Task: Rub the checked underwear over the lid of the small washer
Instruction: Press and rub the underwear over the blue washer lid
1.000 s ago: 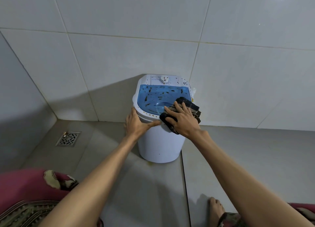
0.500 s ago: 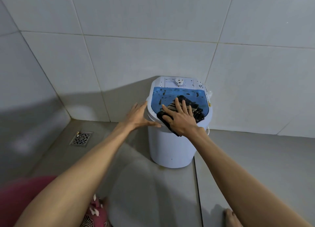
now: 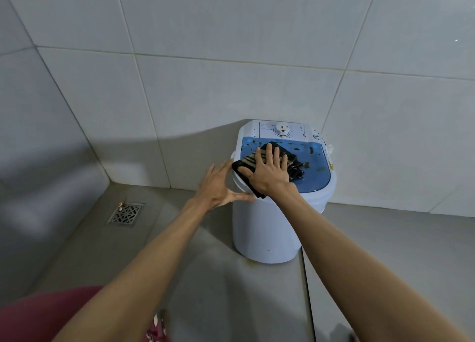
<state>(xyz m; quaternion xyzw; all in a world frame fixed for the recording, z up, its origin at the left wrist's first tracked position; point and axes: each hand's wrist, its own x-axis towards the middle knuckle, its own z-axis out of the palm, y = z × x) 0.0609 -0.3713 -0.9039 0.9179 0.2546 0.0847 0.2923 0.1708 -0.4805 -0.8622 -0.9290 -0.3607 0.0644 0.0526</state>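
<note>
On blue washer lid [image 3: 317, 166]: right hand [image 3: 268, 173], fingers spread, pressed checked underwear [image 3: 293, 163] flat; left hand [image 3: 218, 184], fingers splayed, braced small washer [image 3: 264, 228] rim.

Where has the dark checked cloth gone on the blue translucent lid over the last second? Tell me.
Yes, it moved. The dark checked cloth slid from the blue translucent lid's right front edge to its left side, under the right hand, judged against the white dial.

No legible text, brand or number anywhere. Only faint, unreadable printed marks around the dial [image 3: 282, 130] on the control panel [image 3: 282, 130] at the small washer's [image 3: 267, 228] 12 o'clock edge, too small to make out.
</note>
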